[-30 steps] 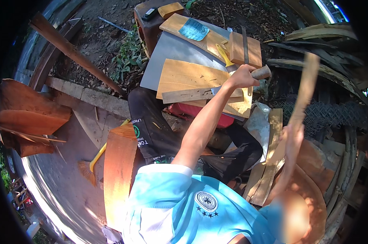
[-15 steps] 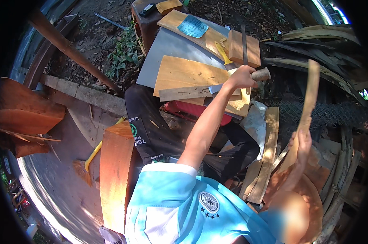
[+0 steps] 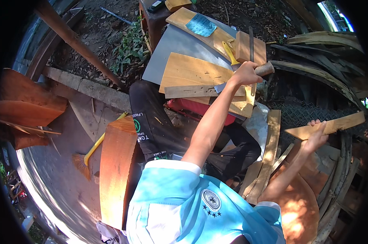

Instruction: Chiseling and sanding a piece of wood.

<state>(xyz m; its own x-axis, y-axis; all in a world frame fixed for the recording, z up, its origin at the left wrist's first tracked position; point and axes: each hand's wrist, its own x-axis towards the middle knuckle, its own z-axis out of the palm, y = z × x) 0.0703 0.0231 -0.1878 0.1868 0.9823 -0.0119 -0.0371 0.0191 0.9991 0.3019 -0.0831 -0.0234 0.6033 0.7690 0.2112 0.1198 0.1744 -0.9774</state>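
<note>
Gripping: left hand (image 3: pixel 245 74) clenched a wooden-handled blade (image 3: pixel 249 75) over the plank (image 3: pixel 192 73).
Holding: right hand (image 3: pixel 316 136) clasped a wood strip (image 3: pixel 326 126) off the bench.

the left hand (image 3: pixel 245 74) grips the wooden handle of a broad-bladed chopping knife (image 3: pixel 232 83), whose blade lies across a narrow wooden strip (image 3: pixel 192 91) resting on a wide pale plank (image 3: pixel 192 71). the right hand (image 3: pixel 316 136), well apart to the right, holds a tapered wooden slat (image 3: pixel 326 127) out over curved boards. the plank sits on a grey sheet (image 3: pixel 171 46), near a yellow-handled tool (image 3: pixel 230 53). an orange wooden block (image 3: pixel 115 171) stands beside the person's dark trouser leg.
</note>
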